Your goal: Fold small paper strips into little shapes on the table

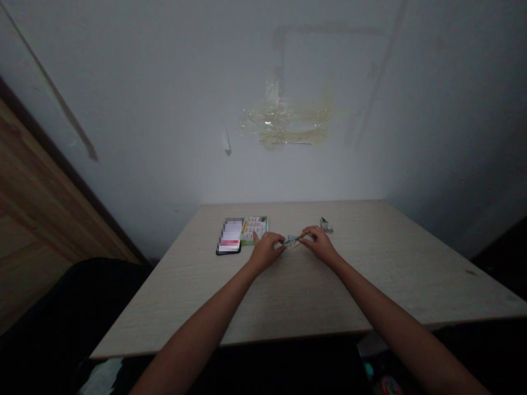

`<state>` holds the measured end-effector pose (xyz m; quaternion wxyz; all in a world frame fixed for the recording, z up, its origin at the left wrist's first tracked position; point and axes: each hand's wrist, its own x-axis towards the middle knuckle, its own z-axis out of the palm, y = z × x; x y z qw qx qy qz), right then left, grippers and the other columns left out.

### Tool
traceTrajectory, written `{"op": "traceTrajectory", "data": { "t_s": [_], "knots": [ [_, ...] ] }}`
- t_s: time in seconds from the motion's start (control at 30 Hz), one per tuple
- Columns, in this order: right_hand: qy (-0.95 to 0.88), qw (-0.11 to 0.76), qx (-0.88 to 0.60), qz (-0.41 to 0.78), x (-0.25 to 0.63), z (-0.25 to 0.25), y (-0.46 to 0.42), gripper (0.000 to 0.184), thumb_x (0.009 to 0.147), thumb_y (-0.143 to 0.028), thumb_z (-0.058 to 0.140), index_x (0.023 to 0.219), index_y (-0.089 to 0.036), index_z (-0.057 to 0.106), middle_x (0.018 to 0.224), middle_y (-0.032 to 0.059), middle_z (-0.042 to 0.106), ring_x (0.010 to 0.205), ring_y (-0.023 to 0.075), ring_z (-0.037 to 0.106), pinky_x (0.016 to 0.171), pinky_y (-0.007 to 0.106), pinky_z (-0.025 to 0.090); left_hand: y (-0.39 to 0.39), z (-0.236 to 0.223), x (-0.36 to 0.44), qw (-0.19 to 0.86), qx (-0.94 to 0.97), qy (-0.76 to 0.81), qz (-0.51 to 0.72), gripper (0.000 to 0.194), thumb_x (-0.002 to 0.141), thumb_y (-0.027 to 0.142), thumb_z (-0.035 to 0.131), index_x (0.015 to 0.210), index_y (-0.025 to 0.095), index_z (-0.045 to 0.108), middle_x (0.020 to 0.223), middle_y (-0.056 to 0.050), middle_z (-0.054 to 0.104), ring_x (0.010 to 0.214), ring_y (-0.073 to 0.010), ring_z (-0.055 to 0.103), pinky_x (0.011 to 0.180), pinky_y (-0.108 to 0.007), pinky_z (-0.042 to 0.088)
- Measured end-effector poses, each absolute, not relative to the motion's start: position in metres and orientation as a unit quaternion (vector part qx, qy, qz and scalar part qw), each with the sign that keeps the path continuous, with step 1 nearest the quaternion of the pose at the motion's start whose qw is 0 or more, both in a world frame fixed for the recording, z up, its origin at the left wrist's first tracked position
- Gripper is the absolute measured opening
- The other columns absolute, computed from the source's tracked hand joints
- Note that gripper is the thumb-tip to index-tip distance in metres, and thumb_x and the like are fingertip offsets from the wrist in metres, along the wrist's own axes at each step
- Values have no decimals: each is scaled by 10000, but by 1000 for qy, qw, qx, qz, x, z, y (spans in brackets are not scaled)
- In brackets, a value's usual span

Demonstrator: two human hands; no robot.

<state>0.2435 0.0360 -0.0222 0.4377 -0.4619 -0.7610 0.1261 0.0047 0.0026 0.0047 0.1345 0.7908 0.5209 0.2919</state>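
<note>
Grip: both hands pinch, thumb against fingers and nearly closed, on one small printed paper (291, 244); the left hand (267, 248) has its 9 o'clock end, the right hand (319, 243) its 3 o'clock end. Whether the piece is paper or thin film is hard to tell at this size; it looks folded or creased, pale with green and yellow print, and sits between the fingertips just over the far-middle part of the wood-grain table (288, 291). Clock directions are taken from this piece, 12 towards the wall. Between 9 and 10 o'clock lies a printed leaflet (254, 226), white with green edging and rows of small pictures; a finger of the left hand overlaps its near edge in view, contact uncertain. Farther out at 9 o'clock, right beside the leaflet, a smartphone (229, 236) lies face up, screen lit and partly pixelated, a red-pink band low on it. At 2 o'clock, just beyond the right hand, rests a crumpled wrapper-like scrap (326, 225). At 12 o'clock, above the table, clear yellowish tape (288, 125) sticks to the pale wall (185, 99).
</note>
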Motion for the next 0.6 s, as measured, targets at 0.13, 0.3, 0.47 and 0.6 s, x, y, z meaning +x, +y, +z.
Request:
{"op": "traceTrajectory", "data": {
  "t_s": [0.13,0.3,0.47,0.6],
  "knots": [
    [-774,442,-437,121,243,-15,31,159,854,-373,660,885,-231,724,966,63,688,993,230,607,967,413,426,-1,12,3,125,798,498,315,152,895,295,592,987,283,711,1105,-23,722,1144,-245,586,1129,-702,-82],
    [-791,422,-436,78,244,-7,24,158,880,-356,640,912,-252,756,1012,73,669,1036,238,583,983,422,430,-4,22,1,63,811,486,318,203,924,274,549,1009,316,728,1117,-13,722,1186,-226,556,1153,-656,-81],
    [-832,358,-422,20,249,-10,23,144,889,-300,643,933,-270,776,1063,86,657,1052,243,562,969,425,434,-2,18,-1,50,826,482,287,224,912,262,553,1000,350,739,1120,15,738,1218,-244,525,1115,-698,-127],
    [-855,335,-395,8,252,-17,27,140,886,-262,651,950,-256,775,1071,95,648,1034,240,562,930,417,461,-2,13,0,58,830,488,263,214,879,264,582,1000,347,738,1098,15,743,1224,-266,517,1061,-759,-146]
  ]
}}
